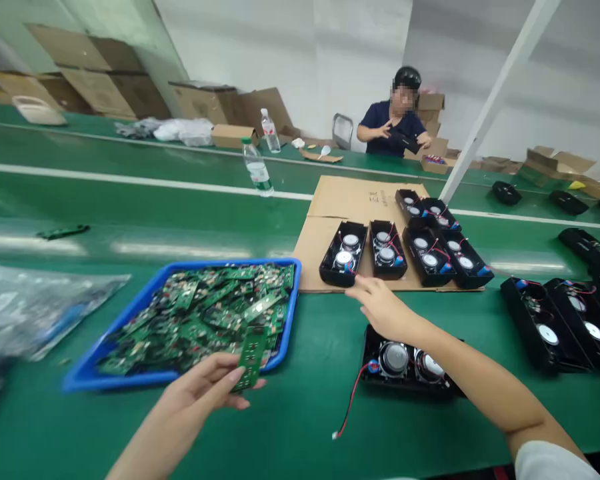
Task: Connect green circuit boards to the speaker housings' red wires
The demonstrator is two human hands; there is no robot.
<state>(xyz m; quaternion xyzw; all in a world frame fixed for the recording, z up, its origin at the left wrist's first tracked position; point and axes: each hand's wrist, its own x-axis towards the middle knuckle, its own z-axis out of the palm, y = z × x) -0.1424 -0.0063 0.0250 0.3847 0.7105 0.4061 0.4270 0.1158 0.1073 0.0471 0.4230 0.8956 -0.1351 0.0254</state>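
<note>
Between the thumb and fingers of my left hand [213, 387] is a green circuit board [251, 353], held upright at the front right corner of a blue tray [296, 293]. Many more circuit boards [205, 313] lie heaped in that tray. My right hand [380, 308] reaches out with fingers stretched, its fingertips close to the front end of a black speaker housing [345, 250] on the cardboard. Below my right forearm sits another speaker housing [405, 383], partly hidden, with two round drivers. A red and black wire [351, 403] with a white plug trails from it onto the green table.
Several black speaker housings [460, 260] stand on a flat cardboard sheet [325, 200], with others [535, 327] at the right. A clear plastic bag [35, 313] lies at left. Water bottles [257, 168] stand beyond. Across the bench, a person [397, 123] handles a black part.
</note>
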